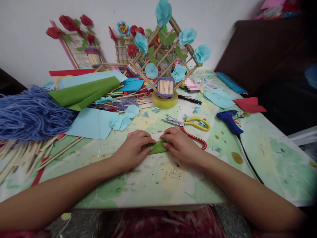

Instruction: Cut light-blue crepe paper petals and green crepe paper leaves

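A small folded strip of green crepe paper point(158, 147) lies on the table between my two hands. My left hand point(135, 147) pinches its left end, thumb below and fingers above. At the other end, my right hand point(178, 144) grips the paper the same way. Just beyond the right hand are scissors point(195, 123) with one yellow and one red handle, blades pointing left. A small roll of tape point(175, 162) lies partly under the right hand. Pale blue paper petals point(123, 119) rest beyond the left hand.
A stick lattice with blue paper flowers point(163, 61) stands on a yellow tape roll point(165, 100). At right lies a blue glue gun point(230, 120) with its black cord. Blue yarn point(34, 112), wooden sticks point(22, 153) and green paper point(85, 92) crowd the left.
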### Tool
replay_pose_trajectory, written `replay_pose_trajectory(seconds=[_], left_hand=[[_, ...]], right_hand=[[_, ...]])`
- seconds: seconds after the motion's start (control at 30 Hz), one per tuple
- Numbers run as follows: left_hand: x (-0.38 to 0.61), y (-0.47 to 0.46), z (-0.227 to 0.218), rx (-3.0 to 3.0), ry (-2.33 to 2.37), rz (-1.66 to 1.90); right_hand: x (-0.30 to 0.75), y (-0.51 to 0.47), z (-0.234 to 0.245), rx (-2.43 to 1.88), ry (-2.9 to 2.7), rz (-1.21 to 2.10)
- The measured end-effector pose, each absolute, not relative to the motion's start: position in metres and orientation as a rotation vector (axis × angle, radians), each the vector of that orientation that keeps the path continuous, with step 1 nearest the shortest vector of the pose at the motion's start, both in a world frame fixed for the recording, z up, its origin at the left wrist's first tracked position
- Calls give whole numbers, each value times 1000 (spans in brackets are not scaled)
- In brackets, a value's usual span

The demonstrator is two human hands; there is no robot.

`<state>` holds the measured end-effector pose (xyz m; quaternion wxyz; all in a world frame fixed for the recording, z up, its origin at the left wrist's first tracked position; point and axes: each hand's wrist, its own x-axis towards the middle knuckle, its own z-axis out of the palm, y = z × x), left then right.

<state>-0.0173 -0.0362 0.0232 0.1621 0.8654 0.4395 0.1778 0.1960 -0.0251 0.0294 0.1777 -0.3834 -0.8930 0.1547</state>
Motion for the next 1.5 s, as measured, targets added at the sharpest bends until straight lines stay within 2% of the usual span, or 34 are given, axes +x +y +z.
replay_pose_trajectory(seconds=[1.2, 1.5], left_hand=[[-14, -36, 25, 2475, 1268, 476], [-16, -35, 23, 2454, 1241, 528]], right_hand=[[182, -24, 23, -1365, -2353, 409], [183, -19, 18, -1256, -2452, 349]])
